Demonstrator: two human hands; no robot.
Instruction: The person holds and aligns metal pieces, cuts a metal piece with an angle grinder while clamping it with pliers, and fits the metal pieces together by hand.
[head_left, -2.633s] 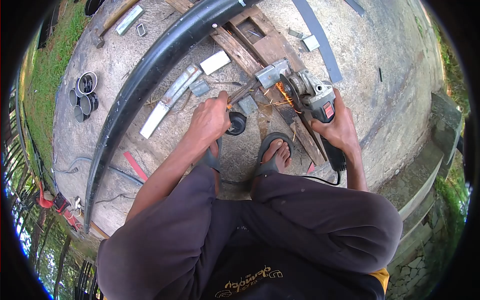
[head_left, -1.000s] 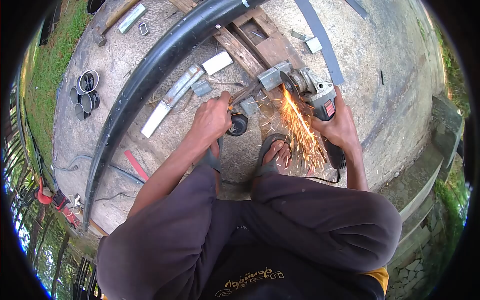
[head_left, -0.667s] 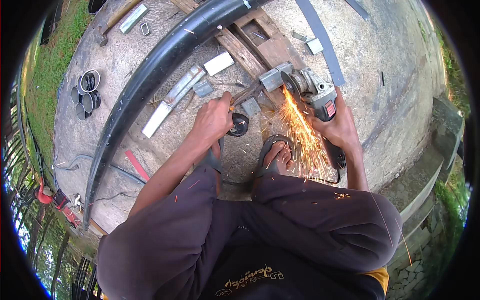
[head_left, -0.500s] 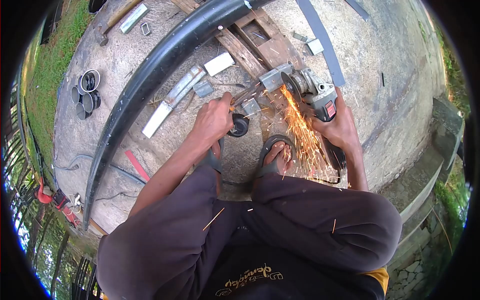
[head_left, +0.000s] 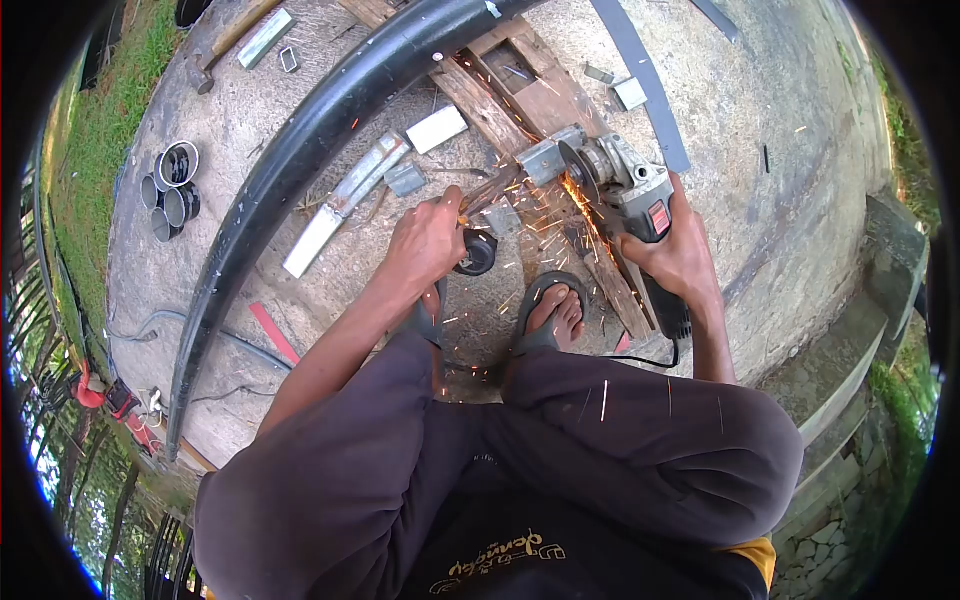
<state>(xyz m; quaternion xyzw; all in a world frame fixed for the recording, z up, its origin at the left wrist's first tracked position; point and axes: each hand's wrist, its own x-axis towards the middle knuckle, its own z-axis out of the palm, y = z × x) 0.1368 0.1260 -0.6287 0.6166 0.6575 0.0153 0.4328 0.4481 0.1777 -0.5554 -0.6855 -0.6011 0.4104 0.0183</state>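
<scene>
My right hand [head_left: 685, 250] is wrapped around the body of an angle grinder [head_left: 640, 192]. The grinder's disc [head_left: 577, 165] meets a short piece of metal tube [head_left: 541, 162], and sparks spray downward and to the left. In my left hand [head_left: 428, 242], closed, are the handles of what look like pliers [head_left: 495, 188], whose jaw end reaches the tube piece. A small grey metal offcut [head_left: 501, 216] lies just below the pliers. Beside my left hand is a black round object [head_left: 477, 252], partly hidden by it.
A long black curved pipe [head_left: 270, 185] crosses the left side. Wooden boards [head_left: 490, 112] lie under the work. Metal tube pieces [head_left: 345, 195], a hammer [head_left: 205, 72], short pipe rings [head_left: 180, 165] and a grey strip [head_left: 640, 75] are around. My sandalled foot [head_left: 553, 310] is near the sparks.
The spark stream has thinned and now scatters more toward the left, showing the wooden piece below the grinder. Both hands and the grinder stay nearly in place.
</scene>
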